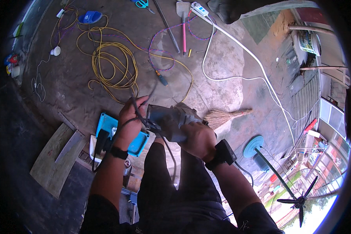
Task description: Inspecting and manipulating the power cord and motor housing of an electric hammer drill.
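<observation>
My right hand point(199, 139) grips a dark, bulky tool body point(165, 119) with a rounded, uneven right end, held above my knees. Its exact kind I cannot make out. A black cord point(169, 150) hangs down in front of my legs from the tool's left side. My left hand point(129, 119) is closed on loops of this cord, just left of the tool. Beyond the hands, a screwdriver point(162, 78) with a blue-green and orange handle lies on the ground. Dark straps circle both wrists, and the right one carries a black box.
A coiled yellow cable point(134, 72) lies ahead at left. A straw broom point(224, 117) is right of the tool, near a standing fan point(298, 201). Left are a blue tray point(137, 145) and a board point(54, 163). A white power strip point(199, 9), pink-handled scraper point(184, 35) and scissors point(143, 4) lie farther off.
</observation>
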The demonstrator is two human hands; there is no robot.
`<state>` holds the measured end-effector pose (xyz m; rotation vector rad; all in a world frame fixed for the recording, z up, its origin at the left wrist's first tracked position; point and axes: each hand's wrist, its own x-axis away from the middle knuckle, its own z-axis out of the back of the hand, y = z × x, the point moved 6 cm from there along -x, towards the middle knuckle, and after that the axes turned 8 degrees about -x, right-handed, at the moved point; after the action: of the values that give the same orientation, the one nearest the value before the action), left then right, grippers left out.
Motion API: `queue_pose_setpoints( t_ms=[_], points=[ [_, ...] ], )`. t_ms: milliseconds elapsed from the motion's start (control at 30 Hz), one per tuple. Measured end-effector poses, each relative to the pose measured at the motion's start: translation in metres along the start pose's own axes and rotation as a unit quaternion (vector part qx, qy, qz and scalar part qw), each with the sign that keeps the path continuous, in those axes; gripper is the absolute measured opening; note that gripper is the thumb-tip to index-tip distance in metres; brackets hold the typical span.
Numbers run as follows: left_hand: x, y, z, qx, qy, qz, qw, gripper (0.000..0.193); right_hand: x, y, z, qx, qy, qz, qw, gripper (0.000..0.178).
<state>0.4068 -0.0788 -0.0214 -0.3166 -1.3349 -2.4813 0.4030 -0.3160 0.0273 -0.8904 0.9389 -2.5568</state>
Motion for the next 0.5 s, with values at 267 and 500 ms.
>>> queue_pose_setpoints(
  t_ms=[267,500],
  points=[
    [-0.019,0.026,-0.019,-0.024,-0.270,-0.115,0.956,0.025,0.009,-0.005,-0.002,0.000,0.029,0.054,0.998,0.031],
    [-0.031,-0.033,-0.030,-0.115,-0.232,0.006,0.966,0.024,0.007,-0.016,-0.005,-0.019,0.031,0.064,0.997,0.044]
  ],
)
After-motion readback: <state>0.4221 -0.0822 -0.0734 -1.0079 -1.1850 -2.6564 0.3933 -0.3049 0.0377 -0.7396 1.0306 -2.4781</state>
